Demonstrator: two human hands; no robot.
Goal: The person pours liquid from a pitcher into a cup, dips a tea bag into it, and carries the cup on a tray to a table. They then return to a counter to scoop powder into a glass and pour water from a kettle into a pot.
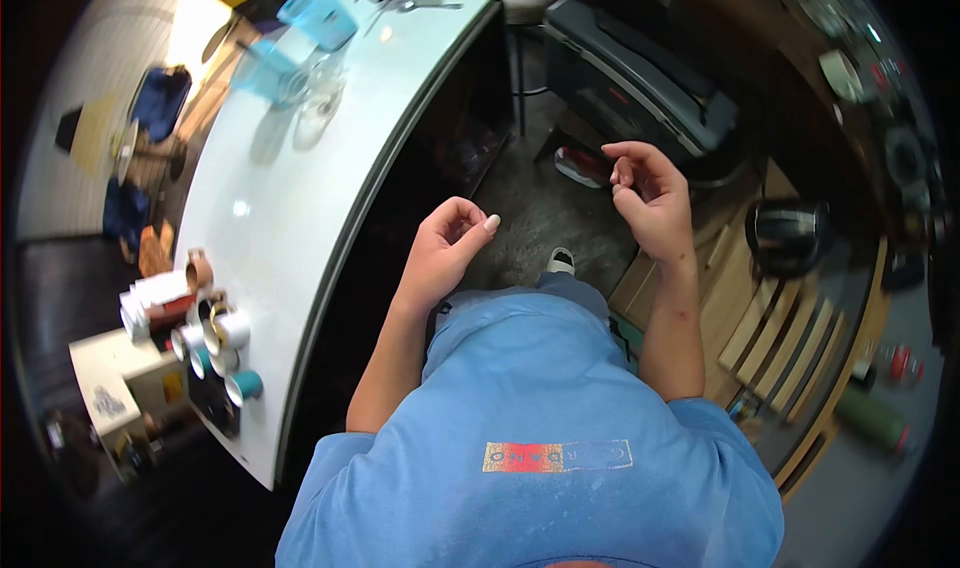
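Note:
My left hand (448, 246) is held in the air in front of the blue shirt, beside the edge of the white counter (250, 268). Its fingers curl loosely and the thumb points forward, with nothing visible in the grasp. Higher and to the right, my right hand (655, 200) hovers over the dark floor (540, 208). Thumb and index finger stand apart there, the other fingers are bent, and no object shows between them. Neither hand touches anything.
Clear blue plastic containers (318, 15) and a glass (320, 98) stand on the counter's far part. Several mugs (243, 386) crowd its near left end. A large black case (635, 68) is ahead; a black kettle (788, 236) and wooden slats (780, 343) lie right.

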